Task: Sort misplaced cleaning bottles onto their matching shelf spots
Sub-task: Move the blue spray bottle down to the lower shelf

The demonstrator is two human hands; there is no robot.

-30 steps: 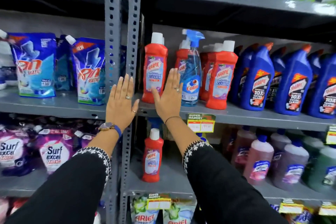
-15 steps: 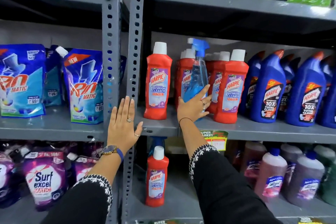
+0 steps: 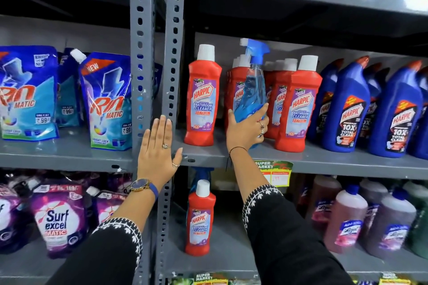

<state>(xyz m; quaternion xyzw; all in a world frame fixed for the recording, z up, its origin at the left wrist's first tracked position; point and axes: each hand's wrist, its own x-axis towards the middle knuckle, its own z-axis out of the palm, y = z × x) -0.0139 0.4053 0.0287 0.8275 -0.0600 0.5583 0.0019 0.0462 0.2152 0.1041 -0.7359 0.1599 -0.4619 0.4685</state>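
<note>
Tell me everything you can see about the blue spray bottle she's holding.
The spray bottle is clear plastic filled with blue liquid, topped by a blue trigger head with a white tip. It tilts slightly among the red Harpic bottles on the middle shelf. The right hand wraps its lower body, hiding the label; whether its base touches the shelf is unclear.

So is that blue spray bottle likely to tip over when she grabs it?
Probably somewhat: the spray bottle is tall and narrow, with a bulky trigger head. It looks nearly full of liquid, so likely fairly heavy. The right hand grips low, so the top may sway.
</note>
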